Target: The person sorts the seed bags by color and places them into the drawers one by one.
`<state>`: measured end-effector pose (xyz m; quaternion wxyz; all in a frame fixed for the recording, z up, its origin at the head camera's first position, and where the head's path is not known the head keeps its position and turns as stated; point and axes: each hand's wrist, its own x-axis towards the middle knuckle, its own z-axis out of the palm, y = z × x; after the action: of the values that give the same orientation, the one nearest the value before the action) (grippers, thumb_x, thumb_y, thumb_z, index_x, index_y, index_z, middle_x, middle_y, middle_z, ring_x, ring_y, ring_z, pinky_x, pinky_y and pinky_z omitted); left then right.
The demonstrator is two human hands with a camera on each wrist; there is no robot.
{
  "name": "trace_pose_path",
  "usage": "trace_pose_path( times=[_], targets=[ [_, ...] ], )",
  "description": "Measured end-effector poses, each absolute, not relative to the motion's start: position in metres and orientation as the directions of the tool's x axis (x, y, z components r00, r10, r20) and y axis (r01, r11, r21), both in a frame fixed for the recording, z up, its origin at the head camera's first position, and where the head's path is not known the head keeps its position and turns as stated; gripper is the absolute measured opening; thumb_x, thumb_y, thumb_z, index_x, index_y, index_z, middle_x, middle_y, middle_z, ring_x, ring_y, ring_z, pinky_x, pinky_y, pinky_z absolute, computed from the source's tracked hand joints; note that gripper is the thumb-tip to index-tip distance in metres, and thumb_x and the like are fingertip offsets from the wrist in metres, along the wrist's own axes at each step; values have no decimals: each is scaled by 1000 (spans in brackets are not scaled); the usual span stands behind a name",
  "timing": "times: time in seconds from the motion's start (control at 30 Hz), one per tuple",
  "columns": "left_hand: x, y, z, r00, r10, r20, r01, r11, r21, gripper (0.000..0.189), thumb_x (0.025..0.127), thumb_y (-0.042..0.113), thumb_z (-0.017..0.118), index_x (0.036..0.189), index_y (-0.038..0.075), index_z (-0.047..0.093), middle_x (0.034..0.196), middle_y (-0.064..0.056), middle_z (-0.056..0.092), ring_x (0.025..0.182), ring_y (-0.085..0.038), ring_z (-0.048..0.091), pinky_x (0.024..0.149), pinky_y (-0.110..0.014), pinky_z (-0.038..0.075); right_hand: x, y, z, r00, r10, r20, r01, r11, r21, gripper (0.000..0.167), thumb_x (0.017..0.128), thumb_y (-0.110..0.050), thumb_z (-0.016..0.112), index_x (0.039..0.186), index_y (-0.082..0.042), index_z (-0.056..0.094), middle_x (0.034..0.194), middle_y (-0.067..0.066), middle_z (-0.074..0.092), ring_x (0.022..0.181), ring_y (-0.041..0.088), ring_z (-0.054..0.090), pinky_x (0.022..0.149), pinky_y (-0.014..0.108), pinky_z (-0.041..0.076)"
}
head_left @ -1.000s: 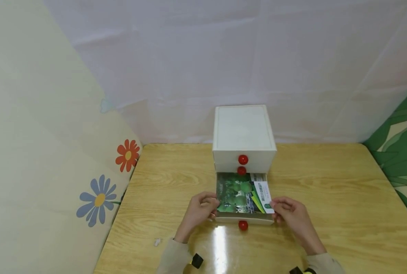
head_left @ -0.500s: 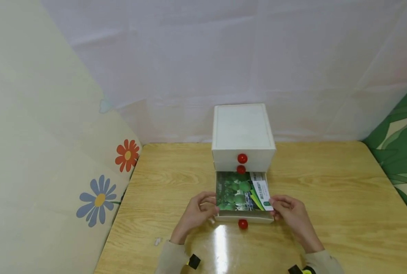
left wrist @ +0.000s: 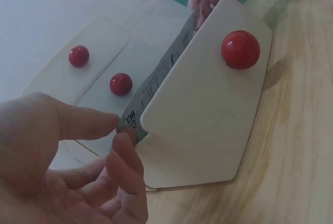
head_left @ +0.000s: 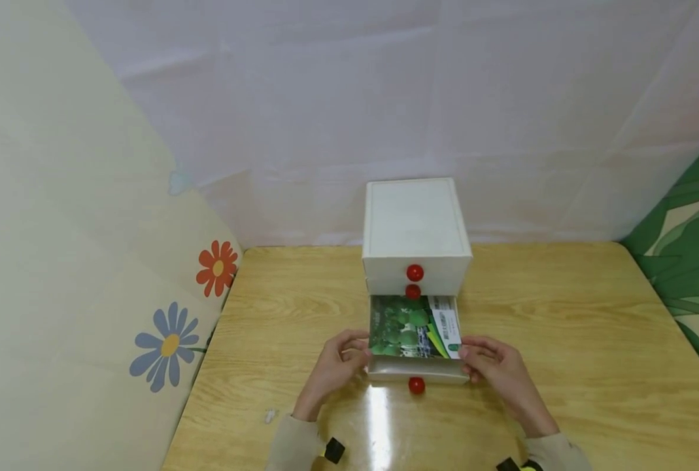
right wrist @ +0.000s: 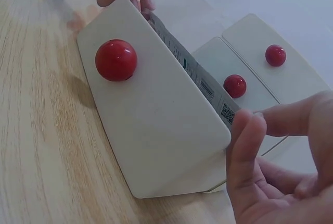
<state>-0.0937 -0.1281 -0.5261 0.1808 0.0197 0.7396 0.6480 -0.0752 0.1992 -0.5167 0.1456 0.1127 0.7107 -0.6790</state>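
Note:
A glossy green printed sheet (head_left: 408,330) with pictures of round green fruit and a white strip of text lies over the pulled-out bottom drawer (head_left: 416,373) of a small white cabinet. My left hand (head_left: 336,366) pinches its near left corner between thumb and fingertips. At the near right corner, my right hand (head_left: 496,369) pinches it the same way. From the right wrist, the sheet's underside shows a QR code (right wrist: 228,112) and a barcode, just behind the drawer front (right wrist: 156,114). The sheet's far end reaches in beneath the upper drawers.
The white cabinet (head_left: 416,219) stands near the back edge of the wooden table (head_left: 561,314). Its two upper drawers are closed, each with a red round knob (head_left: 415,273). The bottom drawer's red knob (head_left: 416,385) faces me. A white cloth backdrop hangs behind.
Both hands keep their pinch on the sheet. Its near edge has moved slightly farther back toward the cabinet, baring more of the drawer's front inside.

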Motion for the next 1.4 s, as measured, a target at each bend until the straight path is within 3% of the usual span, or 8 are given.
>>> trace_pose_path(
  times=[0.13,0.37,0.73,0.97,1.2,1.4],
  targets=[
    [-92,-126,-528,-943,240,-231,-193,172,966,32,94,14,68,124,5,62,106,-11,69,82,-15,69,70,-29,59,-74,198,-518,-935,-24,-355,353,66,-933,52,93,-18,72,134,8,53,89,-1,71,72,13,67,62,27,59],
    [-91,-123,-533,-956,207,-207,-167,196,966,23,95,15,68,114,2,65,97,-7,68,77,-13,66,64,-21,54,-71,194,-522,-944,20,-328,329,77,-941,39,94,-14,70,121,10,59,82,0,71,66,11,65,57,26,57],
    [-94,-120,-524,-965,201,-168,-105,291,951,24,96,19,67,113,2,66,99,-12,70,75,-12,64,63,-23,55,-74,191,-520,-949,46,-313,317,146,-937,35,94,-16,70,118,9,62,83,7,72,66,14,66,58,31,59],
    [-97,-119,-522,-968,189,-167,-89,364,927,20,96,23,67,109,7,69,95,-8,69,73,-10,60,62,-22,52,-75,187,-522,-965,81,-251,262,179,-948,26,95,-12,68,112,7,65,84,10,69,61,14,64,53,31,58],
    [-97,-119,-523,-967,218,-131,-47,354,934,15,96,21,67,106,10,70,93,-9,69,67,-10,58,53,-22,50,-74,184,-522,-971,107,-213,230,194,-954,23,95,-10,68,110,7,65,88,18,69,58,14,64,51,32,57],
    [-98,-120,-524,-963,229,-145,-57,354,934,15,98,24,66,107,12,70,93,-8,68,68,-10,59,54,-22,51,-72,183,-523,-972,118,-205,225,190,-956,22,95,-12,68,107,7,66,86,18,69,58,13,64,51,32,58]
  ],
)
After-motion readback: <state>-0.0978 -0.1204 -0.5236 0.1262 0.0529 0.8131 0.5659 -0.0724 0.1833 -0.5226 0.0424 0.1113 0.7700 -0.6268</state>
